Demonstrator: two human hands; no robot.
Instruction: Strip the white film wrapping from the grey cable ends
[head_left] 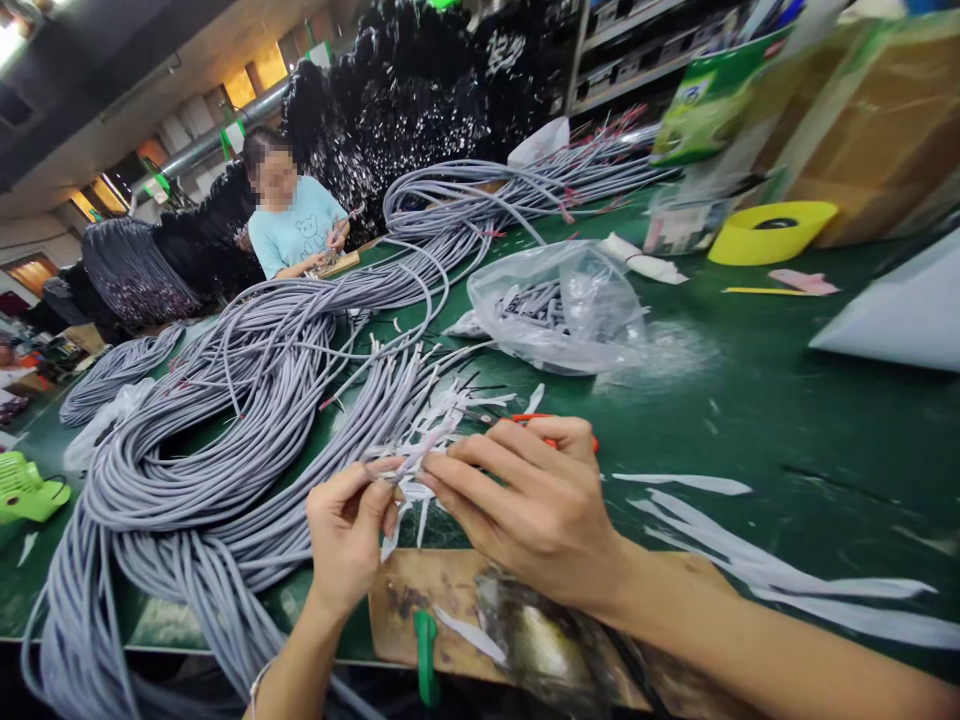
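Observation:
My left hand (349, 530) pinches the end of a grey cable with thumb and forefinger, low in the middle of the view. Close beside it, the fingertips of my right hand (532, 505) are pressed together on thin whitish strands at that cable end; blur hides the exact grip. White paper-like scraps (442, 410) lie just beyond my fingers. Partly behind my right hand are red-handled cutters (592, 440). A bundle of grey cables (367, 400) with pale ends reaches toward the scraps from the left.
Large coils of grey cable (225, 400) cover the left of the green table (750, 420). A plastic bag (600, 310) of small grey parts, a yellow tape roll (810, 220) and white strips (810, 580) lie rightward. A wooden board (405, 590) is at the near edge. Another person (300, 220) sits across.

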